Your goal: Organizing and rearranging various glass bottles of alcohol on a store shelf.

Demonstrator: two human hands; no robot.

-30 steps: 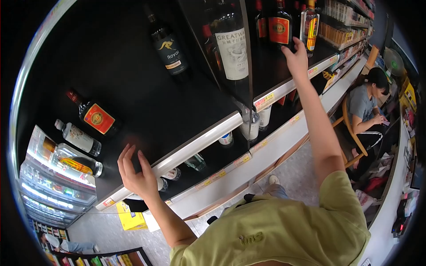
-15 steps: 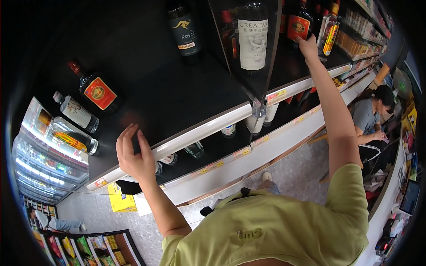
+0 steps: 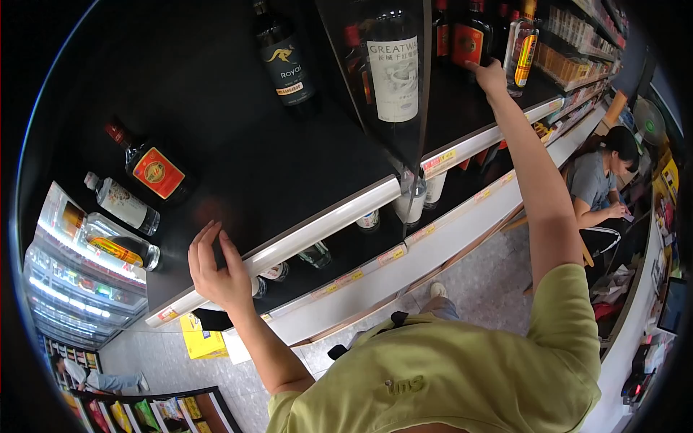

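On the upper shelf at the right, my right hand (image 3: 489, 77) is closed at the lower side of a dark liquor bottle (image 3: 469, 46) with a red label. Its thumb lies at the front, while its other fingers are partly hidden. Just right of it stands a clear bottle (image 3: 521, 56) with a yellow label. My left hand (image 3: 216, 268) is over the shelf's front edge at the left, fingers apart and nothing in them. Nearest to that hand are another red-labelled bottle (image 3: 158, 173), a clear bottle with a pale label (image 3: 128, 205) and a clear yellow-labelled bottle (image 3: 120, 249).
A clear upright divider (image 3: 424, 94) splits the black shelf (image 3: 238, 180). Beside it stand a white-labelled wine bottle (image 3: 394, 81) and a dark wine bottle (image 3: 287, 66). More bottles (image 3: 315, 254) show below. A person (image 3: 600, 177) sits at the right; a yellow box (image 3: 203, 338) is on the floor.
The whole view has shifted slightly, so the right-hand bottles and my right hand appear further left. My right hand stays at the red-labelled bottle; my left hand keeps its place and spread fingers.
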